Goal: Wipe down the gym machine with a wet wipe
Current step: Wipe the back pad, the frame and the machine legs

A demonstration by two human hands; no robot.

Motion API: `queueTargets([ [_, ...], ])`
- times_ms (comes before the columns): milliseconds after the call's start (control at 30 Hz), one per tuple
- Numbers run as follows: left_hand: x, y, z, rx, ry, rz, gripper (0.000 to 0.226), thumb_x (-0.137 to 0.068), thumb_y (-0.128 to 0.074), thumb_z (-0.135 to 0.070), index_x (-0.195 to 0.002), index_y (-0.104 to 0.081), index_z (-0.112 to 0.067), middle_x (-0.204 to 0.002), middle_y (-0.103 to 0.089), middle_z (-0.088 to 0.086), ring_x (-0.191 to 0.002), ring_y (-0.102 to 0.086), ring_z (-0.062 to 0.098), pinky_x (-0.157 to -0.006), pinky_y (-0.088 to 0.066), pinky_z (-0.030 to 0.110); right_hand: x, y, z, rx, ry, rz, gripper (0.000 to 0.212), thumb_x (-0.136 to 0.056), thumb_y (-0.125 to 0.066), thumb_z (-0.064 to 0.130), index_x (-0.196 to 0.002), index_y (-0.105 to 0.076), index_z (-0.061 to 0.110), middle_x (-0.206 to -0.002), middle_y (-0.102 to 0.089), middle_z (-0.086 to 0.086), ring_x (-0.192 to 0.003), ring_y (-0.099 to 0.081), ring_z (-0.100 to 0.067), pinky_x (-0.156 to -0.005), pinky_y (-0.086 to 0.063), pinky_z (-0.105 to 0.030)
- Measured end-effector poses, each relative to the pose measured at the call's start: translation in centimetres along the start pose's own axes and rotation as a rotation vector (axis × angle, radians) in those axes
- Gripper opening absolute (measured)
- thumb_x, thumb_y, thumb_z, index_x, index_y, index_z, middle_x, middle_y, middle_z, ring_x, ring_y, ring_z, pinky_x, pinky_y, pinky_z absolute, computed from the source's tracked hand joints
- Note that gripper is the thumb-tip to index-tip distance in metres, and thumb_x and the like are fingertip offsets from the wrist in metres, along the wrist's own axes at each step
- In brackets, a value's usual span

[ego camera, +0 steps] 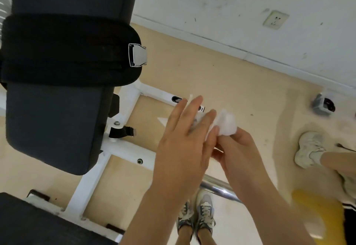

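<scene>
Fingers of the right hand [238, 153] pinch a bunched white wet wipe [228, 124]; the left hand [183, 140] holds its fingers straight and slightly spread against the wipe's near side; both hover above the floor; the gym machine's dark padded seat [54, 127] lies well to the left, long axis running away from the viewer; the left hand is nearer it

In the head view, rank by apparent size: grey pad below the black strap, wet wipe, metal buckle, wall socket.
1. grey pad.
2. wet wipe, partly behind the left hand.
Unranked: metal buckle and wall socket look alike; the socket is farther.
</scene>
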State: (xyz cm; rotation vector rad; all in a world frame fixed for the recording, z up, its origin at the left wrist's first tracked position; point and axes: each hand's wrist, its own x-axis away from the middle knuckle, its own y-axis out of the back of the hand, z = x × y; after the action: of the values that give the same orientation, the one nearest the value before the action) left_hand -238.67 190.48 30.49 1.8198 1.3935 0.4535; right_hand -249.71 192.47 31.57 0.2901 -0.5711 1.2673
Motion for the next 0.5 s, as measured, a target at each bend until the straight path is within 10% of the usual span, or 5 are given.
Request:
queueTargets([
  [267, 3.2, 2.2, 1.3, 0.009, -0.184, -0.123, 0.032, -0.088, -0.056, -0.01, -0.119, -0.067, -0.011, -0.13, -0.06, 0.0, -0.128, -0.051, 0.012, -0.102, -0.046, 0.025, 2.4, -0.5, 2.0, 0.082, 0.138, -0.022, 0.023, -0.096, -0.052, 0.016, -0.105, -0.071, 0.025, -0.097, -0.072, 0.011, -0.091, -0.065, -0.002, -0.079, -0.053, -0.021],
  [500, -1.2, -0.6, -0.3, -0.194, -0.152, -0.075, 0.035, -0.088, -0.046, -0.007, -0.115, -0.069, -0.007, -0.121, -0.067, 0.007, -0.121, -0.058, 0.022, -0.105, -0.042, 0.041, 3.0, 2.8, 1.7, 0.02, 0.013, -0.038, 0.022, -0.096, -0.052, 0.02, -0.107, -0.07, 0.028, -0.096, -0.073, 0.006, -0.089, -0.068, -0.013, -0.076, -0.055, -0.031],
])
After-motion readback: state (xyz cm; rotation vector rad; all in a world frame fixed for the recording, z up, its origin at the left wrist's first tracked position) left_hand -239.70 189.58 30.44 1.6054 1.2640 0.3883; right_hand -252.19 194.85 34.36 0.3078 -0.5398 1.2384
